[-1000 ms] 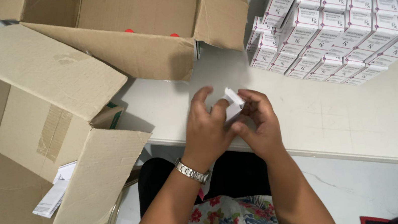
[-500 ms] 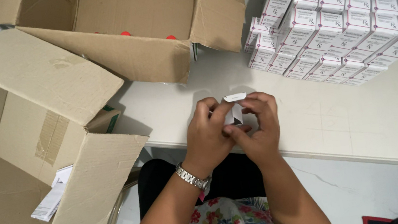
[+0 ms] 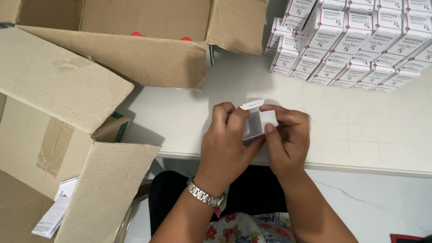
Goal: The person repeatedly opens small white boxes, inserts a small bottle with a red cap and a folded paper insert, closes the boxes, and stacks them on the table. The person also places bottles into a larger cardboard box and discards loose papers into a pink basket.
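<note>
Both my hands hold a small white carton [image 3: 256, 120] over the near edge of the white table [image 3: 393, 132]. My left hand [image 3: 228, 144], with a metal watch at the wrist, grips its left side. My right hand [image 3: 288, 140] pinches its right side, thumb on the front face. The carton's top flap stands open, pointing away from me.
A large open cardboard box [image 3: 33, 155] lies at my left with a white label hanging inside. Another open cardboard box [image 3: 150, 30] sits at the table's far side. A big stack of small white and pink cartons [image 3: 374, 19] fills the far right.
The small carton has gone from a half-folded piece between my fingertips to an upright box shape held by both hands. My hands stayed in the same spot.
</note>
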Available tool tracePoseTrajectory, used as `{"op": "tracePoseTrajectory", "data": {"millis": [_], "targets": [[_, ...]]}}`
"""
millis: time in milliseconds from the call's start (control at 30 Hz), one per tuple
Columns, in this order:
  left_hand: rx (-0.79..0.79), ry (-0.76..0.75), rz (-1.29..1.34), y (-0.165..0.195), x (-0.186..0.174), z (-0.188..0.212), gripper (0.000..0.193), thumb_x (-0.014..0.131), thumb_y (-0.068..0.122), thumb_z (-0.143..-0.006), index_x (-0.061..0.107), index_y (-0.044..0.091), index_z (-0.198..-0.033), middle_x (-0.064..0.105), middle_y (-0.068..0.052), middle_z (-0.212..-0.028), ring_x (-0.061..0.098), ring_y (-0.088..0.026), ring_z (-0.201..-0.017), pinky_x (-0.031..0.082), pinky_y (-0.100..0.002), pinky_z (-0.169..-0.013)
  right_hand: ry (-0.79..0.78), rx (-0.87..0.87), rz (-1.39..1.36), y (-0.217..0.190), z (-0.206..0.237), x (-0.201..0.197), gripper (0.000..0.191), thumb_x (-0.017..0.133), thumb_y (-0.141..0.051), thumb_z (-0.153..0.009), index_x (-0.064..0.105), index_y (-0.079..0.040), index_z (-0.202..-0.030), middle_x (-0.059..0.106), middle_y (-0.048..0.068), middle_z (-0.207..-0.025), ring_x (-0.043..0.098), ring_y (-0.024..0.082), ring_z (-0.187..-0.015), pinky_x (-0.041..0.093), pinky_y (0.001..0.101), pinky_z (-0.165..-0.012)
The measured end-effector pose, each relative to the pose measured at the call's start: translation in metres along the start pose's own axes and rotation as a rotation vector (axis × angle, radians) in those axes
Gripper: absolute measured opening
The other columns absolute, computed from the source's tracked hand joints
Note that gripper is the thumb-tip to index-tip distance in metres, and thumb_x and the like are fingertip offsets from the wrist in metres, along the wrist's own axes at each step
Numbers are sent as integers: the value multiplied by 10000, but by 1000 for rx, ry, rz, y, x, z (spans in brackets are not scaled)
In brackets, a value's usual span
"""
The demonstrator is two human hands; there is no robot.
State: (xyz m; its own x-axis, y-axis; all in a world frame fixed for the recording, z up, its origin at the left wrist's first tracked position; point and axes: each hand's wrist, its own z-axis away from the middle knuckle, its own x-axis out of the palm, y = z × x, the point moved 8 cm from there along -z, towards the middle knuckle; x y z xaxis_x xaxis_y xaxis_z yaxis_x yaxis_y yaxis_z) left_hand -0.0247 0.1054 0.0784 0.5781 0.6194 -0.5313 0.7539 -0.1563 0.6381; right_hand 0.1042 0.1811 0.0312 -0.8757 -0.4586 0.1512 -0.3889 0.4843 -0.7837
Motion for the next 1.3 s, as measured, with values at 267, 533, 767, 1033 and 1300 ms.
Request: {"op": "tracePoseTrajectory", "data": {"millis": [267, 533, 767, 1033, 1300], "targets": [[-28, -74, 185, -8, -1, 2, 510, 861, 212, -836, 520, -7, -1146, 615, -157, -1090, 657, -260, -757, 550, -362, -644, -174, -52, 432, -12, -16, 12, 485, 391, 11, -942, 655, -11, -1348, 573, 235, -1482, 577, 328, -1358, 431, 375, -1169], [-6, -54, 186, -4, -9, 1, 669, 869, 216, -821, 544, 2, -1365, 641, -137, -1118, 651, -231, -726, 559, -351, -666, -291, 323, 123, 23, -11, 10, 533, 344, -58, -976, 539, 29, -1465, 624, 172, -1338, 557, 207, -1072, 454, 281, -939], [49, 0, 147, -5, -21, -5, 664, 937, 240, -664, 653, 62, -1237, 582, -204, -1297, 686, -285, -978, 587, -372, -784, -404, 454, 142, 41, -6, 6, 484, 362, -170, -990, 508, -2, -1421, 518, 160, -1447, 520, 254, -1263, 428, 351, -1027], [-270, -115, 400, -41, 4, -1, 603, 911, 219, -717, 642, 64, -1234, 677, -103, -1195, 722, -252, -994, 608, -352, -757, -705, -22, 714, -41, -84, 32, 574, 490, -193, -998, 412, 6, -1531, 447, 261, -1582, 323, 455, -1512, 236, 503, -1232], [-26, -65, 417, -31, 0, 3, 646, 874, 242, -805, 558, 78, -1343, 622, -171, -1295, 660, -349, -1128, 578, -407, -885, -914, -91, 828, 6, -226, 208, 426, 743, -190, -939, 639, -149, -1350, 696, 137, -1255, 696, 290, -1069, 566, 420, -910]]}}
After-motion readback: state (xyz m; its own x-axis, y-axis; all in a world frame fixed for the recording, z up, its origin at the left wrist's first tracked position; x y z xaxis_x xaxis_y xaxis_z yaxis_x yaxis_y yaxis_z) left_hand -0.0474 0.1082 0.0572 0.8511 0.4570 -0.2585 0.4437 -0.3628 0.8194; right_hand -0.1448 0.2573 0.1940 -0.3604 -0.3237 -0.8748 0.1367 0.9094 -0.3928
